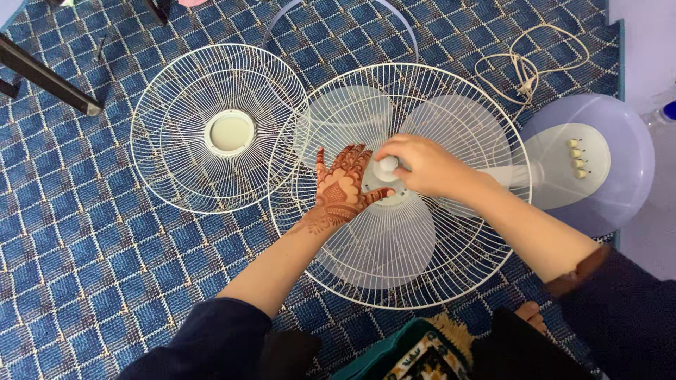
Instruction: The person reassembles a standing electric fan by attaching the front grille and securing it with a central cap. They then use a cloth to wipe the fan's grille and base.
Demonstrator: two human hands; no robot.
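white fan blade (384, 243) with three translucent lobes, lying flat inside round wire rear guard (451, 281) on blue carpet; small white hub cap (388, 166) at centre, upright on spindle.

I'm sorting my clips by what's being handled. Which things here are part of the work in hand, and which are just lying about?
In use:
- left hand flat on the fan blades
- right hand gripping the hub cap
- rear grille
- fan base

Lying about:
- front grille
- coiled cord
- plastic ring
- carpet
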